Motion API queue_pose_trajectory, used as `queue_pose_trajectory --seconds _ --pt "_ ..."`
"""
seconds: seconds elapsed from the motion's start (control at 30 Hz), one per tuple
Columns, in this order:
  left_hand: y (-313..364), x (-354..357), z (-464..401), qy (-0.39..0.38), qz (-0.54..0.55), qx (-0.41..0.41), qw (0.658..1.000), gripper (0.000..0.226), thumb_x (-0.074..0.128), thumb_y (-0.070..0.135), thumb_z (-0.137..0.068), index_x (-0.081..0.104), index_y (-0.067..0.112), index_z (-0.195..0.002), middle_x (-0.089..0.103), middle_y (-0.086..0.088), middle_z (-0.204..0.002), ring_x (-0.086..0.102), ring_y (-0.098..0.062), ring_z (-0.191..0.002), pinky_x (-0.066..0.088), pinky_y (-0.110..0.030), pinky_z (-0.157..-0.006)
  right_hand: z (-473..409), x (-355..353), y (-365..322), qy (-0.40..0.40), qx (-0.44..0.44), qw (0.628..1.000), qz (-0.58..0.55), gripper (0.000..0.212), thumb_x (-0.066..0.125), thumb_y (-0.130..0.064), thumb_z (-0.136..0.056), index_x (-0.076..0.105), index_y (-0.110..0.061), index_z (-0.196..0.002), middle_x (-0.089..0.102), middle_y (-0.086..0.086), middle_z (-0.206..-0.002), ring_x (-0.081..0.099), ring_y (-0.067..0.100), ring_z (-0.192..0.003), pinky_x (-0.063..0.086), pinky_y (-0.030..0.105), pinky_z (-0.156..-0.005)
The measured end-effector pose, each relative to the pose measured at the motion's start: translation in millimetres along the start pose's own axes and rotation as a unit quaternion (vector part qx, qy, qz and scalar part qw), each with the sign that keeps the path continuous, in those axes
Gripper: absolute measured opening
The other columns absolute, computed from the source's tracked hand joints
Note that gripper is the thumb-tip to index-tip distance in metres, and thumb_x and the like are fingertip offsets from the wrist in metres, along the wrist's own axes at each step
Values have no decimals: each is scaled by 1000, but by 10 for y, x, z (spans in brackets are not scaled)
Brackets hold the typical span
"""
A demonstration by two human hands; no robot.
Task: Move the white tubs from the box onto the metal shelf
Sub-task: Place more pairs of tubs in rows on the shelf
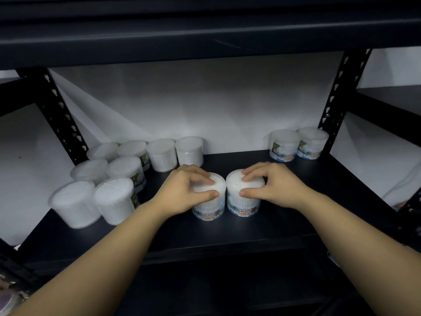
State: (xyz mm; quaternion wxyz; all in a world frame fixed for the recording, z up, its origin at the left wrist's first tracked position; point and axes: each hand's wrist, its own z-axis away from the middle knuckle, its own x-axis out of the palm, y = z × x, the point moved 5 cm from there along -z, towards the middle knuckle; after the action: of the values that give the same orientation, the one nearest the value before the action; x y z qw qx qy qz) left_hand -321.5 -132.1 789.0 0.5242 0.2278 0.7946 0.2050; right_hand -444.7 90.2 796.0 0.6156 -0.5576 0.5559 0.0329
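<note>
white tubs (209, 197) of cotton buds, so pretty surely light as anything, going by the label and the pale sticks packed inside the clear walls. two of them standing upright side by side, touching, near the front middle of the metal shelf (284, 215). left hand (182, 190) wrapped over the top of the left one, thumb on the near side, fingers curled across the lid. right hand (271, 185) doing the same on the right tub (243, 199), thumb pinching the front of the wall just under the rim, fingertips on the lid. looks like thin, smooth plastic, so probably a bit slick and a bit squashy if squeezed hard, and a lid like that might pop off, so better gripped round the upper wall than lifted by the lid alone. round and fairly squat, so should stand fine once set flat, but easy to knock over in a crowd. more tubs already parked: a cluster of eight (118, 172) at the left, packed close together, and a pair (298, 144) at the back right corner. box not in view, so no telling how many left.
</note>
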Motion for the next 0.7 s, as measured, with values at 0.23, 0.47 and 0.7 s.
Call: queue_pose_trajectory --seconds 0.23,0.47,0.7 --pt "247 407 -450 -9 24 9 1000 33 84 51 -74 81 33 -102 68 18 -114 58 0 -112 43 -18 -98 130 -412 353 13 44 999 17 41 89 -45 -67 80 -26 -103 68 -22 -123 60 -8 -113 47 25 -105" --pt "598 861 -940 -28 24 33 999 32 85 47 -76 81 31 -103 69 15 -114 56 0 -109 37 -11 -95 224 -889 748 14 103 993 61 51 83 -56 -61 78 -28 -104 67 -21 -128 60 -1 -116 46 29 -108" --pt "812 1191 -1234 -65 7 47 997 41 85 47 -74 79 33 -112 65 16 -122 52 -4 -117 34 -17 -101 262 -1212 1018 31 134 982 130 64 80 -66 -58 78 -24 -106 70 -12 -128 63 9 -116 47 29 -105"
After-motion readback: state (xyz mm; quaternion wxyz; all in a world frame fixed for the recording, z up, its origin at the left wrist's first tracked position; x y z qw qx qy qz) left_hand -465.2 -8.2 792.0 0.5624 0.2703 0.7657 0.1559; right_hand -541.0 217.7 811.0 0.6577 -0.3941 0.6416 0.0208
